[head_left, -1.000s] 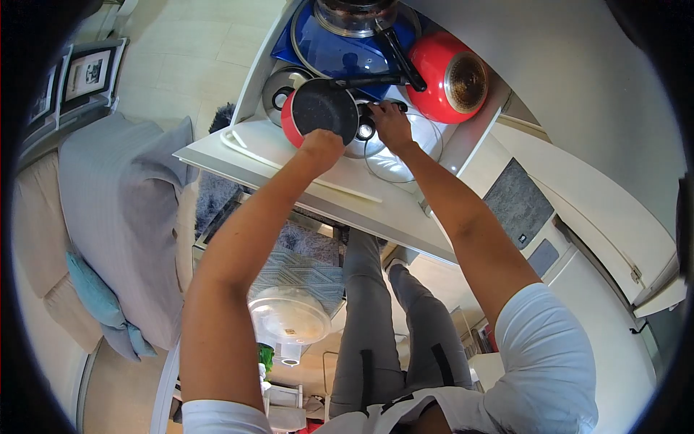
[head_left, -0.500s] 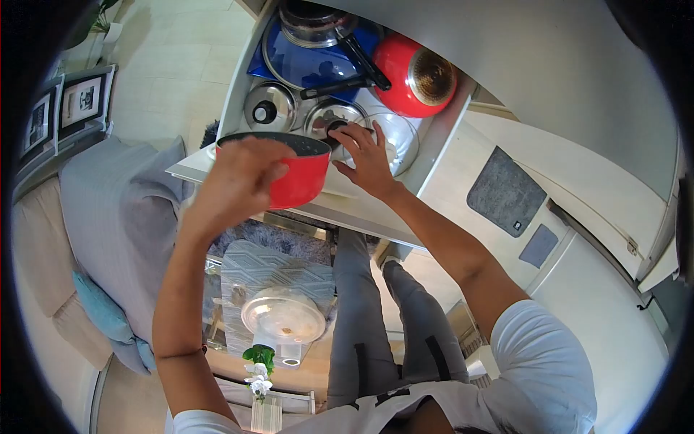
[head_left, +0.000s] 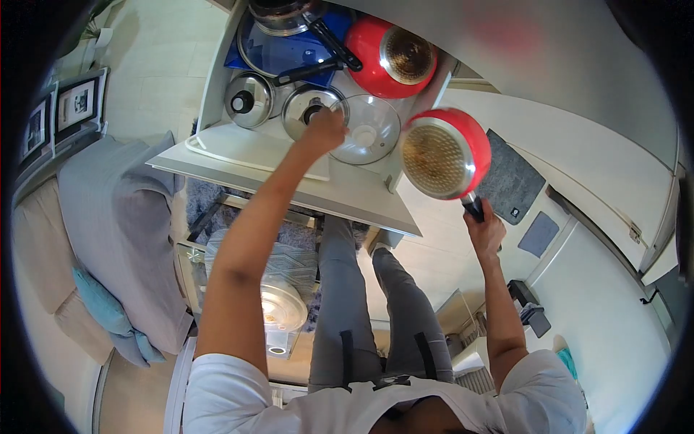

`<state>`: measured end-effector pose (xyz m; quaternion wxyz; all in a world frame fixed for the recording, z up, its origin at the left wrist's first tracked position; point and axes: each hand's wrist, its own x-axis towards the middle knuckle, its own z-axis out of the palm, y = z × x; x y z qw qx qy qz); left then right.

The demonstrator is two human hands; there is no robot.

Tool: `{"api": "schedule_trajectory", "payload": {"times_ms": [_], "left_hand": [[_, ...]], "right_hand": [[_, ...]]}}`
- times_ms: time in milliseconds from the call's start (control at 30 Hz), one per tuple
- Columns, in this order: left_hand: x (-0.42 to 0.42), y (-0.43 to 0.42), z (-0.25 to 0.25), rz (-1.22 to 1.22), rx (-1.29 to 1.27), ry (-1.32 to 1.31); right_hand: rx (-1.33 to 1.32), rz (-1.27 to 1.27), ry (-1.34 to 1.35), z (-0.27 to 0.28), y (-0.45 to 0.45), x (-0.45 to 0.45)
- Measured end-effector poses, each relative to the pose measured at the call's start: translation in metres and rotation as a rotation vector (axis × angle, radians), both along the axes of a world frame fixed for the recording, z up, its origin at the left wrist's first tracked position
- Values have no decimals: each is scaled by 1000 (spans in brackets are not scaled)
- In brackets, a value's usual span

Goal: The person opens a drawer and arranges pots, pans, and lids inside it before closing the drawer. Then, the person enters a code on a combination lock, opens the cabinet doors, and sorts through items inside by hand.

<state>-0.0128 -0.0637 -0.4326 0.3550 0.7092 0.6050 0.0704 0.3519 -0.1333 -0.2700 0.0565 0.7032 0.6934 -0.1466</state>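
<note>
My right hand (head_left: 486, 230) grips the black handle of a red saucepan (head_left: 473, 148), held tilted beside the drawer's right side with its worn, patterned base facing me. My left hand (head_left: 324, 135) is over the drawer with its fingers curled. It is right at the black knob of a steel-rimmed glass pot lid (head_left: 295, 116) and hides part of it; whether the fingers grip the knob does not show. A clear glass lid (head_left: 379, 134) lies just right of that hand, and a smaller lid (head_left: 258, 108) to its left.
The open white drawer (head_left: 347, 199) also holds an upturned red pot (head_left: 369, 54), a steel pan (head_left: 278, 20) with a black handle, a large lid on something blue (head_left: 260, 47), and a white board (head_left: 253, 150). Below stands a low table; a sofa (head_left: 123, 217) is at left.
The red saucepan has passed from my left hand to my right and swung out to the right, base now showing. My left hand has moved over the lids. The white board is now uncovered.
</note>
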Motion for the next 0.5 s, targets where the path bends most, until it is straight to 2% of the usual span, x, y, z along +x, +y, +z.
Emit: {"api": "schedule_trajectory", "payload": {"times_ms": [100, 167, 200, 233, 267, 300, 333, 400, 467, 500], "left_hand": [[48, -13, 46, 56, 20, 35], [75, -26, 89, 288, 101, -360], [84, -36, 124, 367, -26, -484], [93, -52, 160, 444, -152, -608], [101, -73, 188, 476, -120, -597], [104, -98, 213, 463, -188, -581], [110, -127, 231, 506, -117, -627], [112, -187, 265, 420, -221, -514], [116, -241, 293, 377, -374, -453], [120, -267, 305, 332, -394, -432]], "right_hand": [[-100, -130, -5, 10, -29, 32], [-164, -168, 77, 20, -52, 52], [-223, -198, 156, 25, -63, 62], [-339, -356, 343, 34, -81, 73], [-455, -512, 530, 48, -99, 83], [-618, -662, 561, 75, -106, 86], [-783, -811, 589, 104, -115, 89], [-905, -986, 633, 138, -152, 131], [-936, -1035, 700, 167, -185, 166], [-958, -1140, 811, 176, -213, 192]]}}
